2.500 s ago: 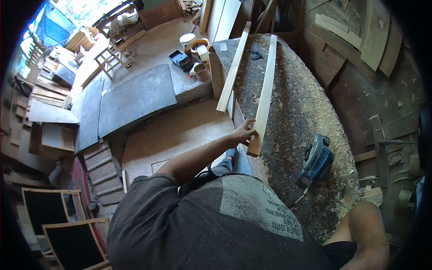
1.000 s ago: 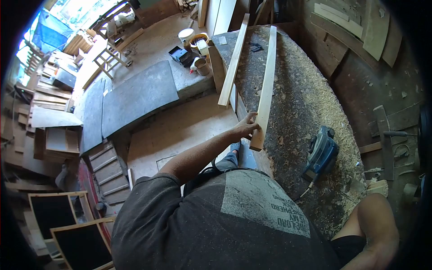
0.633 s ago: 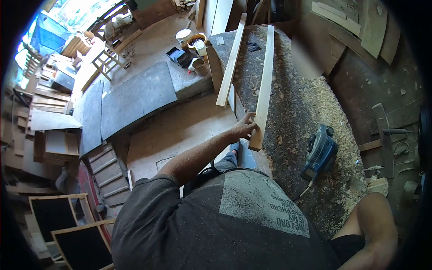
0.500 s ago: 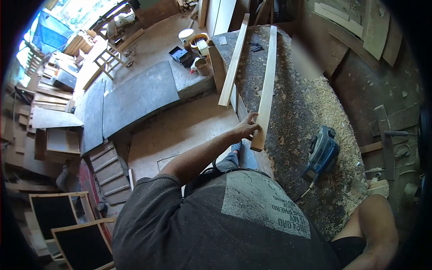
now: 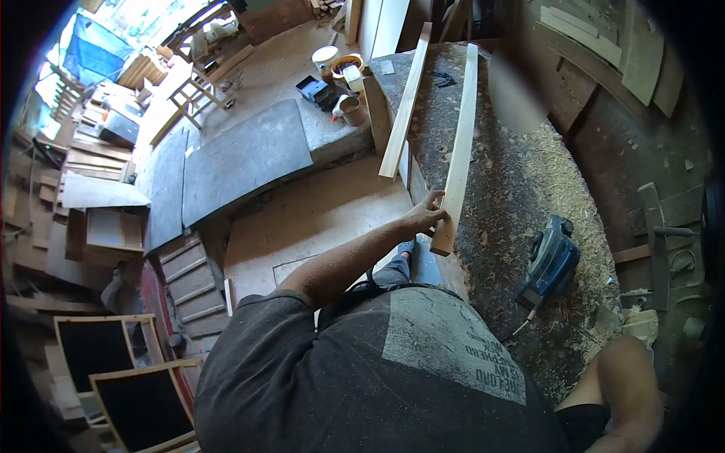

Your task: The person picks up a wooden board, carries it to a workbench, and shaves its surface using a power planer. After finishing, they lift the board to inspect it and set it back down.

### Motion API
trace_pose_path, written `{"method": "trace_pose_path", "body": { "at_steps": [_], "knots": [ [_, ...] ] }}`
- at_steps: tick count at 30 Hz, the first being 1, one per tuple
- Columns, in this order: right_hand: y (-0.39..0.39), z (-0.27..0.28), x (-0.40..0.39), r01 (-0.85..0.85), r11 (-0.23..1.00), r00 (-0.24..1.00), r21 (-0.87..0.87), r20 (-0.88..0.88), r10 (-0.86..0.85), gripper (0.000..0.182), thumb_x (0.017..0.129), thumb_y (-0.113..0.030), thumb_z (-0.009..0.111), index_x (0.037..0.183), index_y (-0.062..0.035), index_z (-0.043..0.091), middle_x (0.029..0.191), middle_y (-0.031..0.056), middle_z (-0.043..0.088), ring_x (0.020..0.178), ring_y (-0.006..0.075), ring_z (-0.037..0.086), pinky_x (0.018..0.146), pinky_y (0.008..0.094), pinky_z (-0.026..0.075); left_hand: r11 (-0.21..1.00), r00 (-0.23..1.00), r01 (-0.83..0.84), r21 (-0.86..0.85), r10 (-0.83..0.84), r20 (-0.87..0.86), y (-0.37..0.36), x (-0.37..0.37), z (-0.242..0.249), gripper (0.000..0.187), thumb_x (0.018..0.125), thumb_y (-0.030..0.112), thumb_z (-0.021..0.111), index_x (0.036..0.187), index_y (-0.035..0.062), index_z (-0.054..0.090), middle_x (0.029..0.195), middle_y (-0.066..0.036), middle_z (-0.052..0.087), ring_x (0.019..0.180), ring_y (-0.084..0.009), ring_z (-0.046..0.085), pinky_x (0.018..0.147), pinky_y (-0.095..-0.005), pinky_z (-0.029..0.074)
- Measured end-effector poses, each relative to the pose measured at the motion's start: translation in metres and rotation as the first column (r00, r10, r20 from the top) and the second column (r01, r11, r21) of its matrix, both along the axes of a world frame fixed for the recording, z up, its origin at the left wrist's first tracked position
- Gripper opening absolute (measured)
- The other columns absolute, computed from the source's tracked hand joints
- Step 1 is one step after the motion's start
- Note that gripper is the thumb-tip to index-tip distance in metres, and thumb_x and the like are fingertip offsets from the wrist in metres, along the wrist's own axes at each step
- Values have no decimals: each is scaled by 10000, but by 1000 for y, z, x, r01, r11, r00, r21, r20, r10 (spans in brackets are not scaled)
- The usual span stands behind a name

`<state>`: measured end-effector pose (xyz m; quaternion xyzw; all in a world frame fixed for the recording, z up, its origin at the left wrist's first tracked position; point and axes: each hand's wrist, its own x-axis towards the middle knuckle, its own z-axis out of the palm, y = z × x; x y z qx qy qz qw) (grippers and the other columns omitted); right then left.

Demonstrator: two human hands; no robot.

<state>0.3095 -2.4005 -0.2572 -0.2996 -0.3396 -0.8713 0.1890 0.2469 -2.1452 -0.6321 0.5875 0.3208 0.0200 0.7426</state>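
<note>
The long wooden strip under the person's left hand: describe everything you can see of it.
The long wooden strip is a pale, narrow, straight length of planed-looking wood. It lies flat on the shavings-covered workbench, running from near the bench's front edge away toward its far end. The left hand grips its left edge close to the near end, which is cut square. A second strip lies to its left, apart from it. The blue power planer rests to its right, not touching.
</note>
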Motion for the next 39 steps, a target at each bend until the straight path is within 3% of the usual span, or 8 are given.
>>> {"method": "trace_pose_path", "body": {
  "at_steps": [2,4,8,13,24,30,32,39],
  "knots": [
    [-52,6,68,-458,522,702,-719,68,709,433,1022,-284,336,767,-13,558,606,20,572,546,138,590,930,355,457,999,999,-43,-33,43,-13,-2,0,-3,749,863,250,656,1459,198,206,1118,-140,518,1067,-286,560,816,-459,551],
    [-67,-51,105,-761,199,410,-618,-220,885,451,1032,-346,327,810,-30,560,762,47,624,794,148,627,1060,377,366,999,999,-44,-23,44,-25,-1,-1,-9,737,863,249,655,1454,208,216,1106,-130,524,1041,-268,559,803,-447,550],
    [-7,-126,97,-999,-41,-44,27,-864,502,355,954,-411,392,793,-144,565,511,-5,442,505,198,575,1079,601,207,1000,998,-27,-16,26,-55,-1,2,-14,723,860,258,645,1451,227,229,1100,-93,543,982,-204,554,785,-401,536],
    [28,-137,95,-761,-449,-603,468,-765,225,456,949,-353,376,582,-103,479,448,12,381,468,188,548,1113,599,133,999,1000,-28,-40,27,-12,-4,1,-9,779,856,218,654,1478,196,186,1127,-131,525,1041,-263,581,794,-442,559],
    [33,-131,86,-480,-562,-846,674,-524,94,517,964,-356,342,508,-120,405,408,22,351,379,176,446,1168,597,36,1000,999,-7,21,7,-33,-4,4,-12,773,865,208,635,1482,179,171,1119,-145,511,1028,-286,594,802,-446,558],
    [40,-127,84,-360,-699,-887,618,-460,50,297,931,-252,446,701,-79,519,622,54,503,648,211,593,1131,587,221,1000,999,-21,5,22,-44,-8,6,-12,779,846,218,652,1479,189,198,1066,-111,483,989,-228,560,827,-433,563],
    [45,-115,73,-496,-311,-868,811,-466,170,81,867,-77,584,944,-78,557,1005,95,555,994,220,577,1035,496,415,1000,999,-20,8,21,-48,-11,7,-10,783,847,217,650,1481,185,191,1069,-112,481,991,-228,561,832,-436,563],
    [46,-132,86,-492,-230,-868,840,-495,50,413,766,108,679,1092,-105,541,1251,89,447,1160,212,495,917,339,496,999,998,-28,-26,27,-48,-12,9,-9,789,855,195,635,1487,182,162,1081,-117,486,986,-230,573,839,-440,563]
  ]
}}
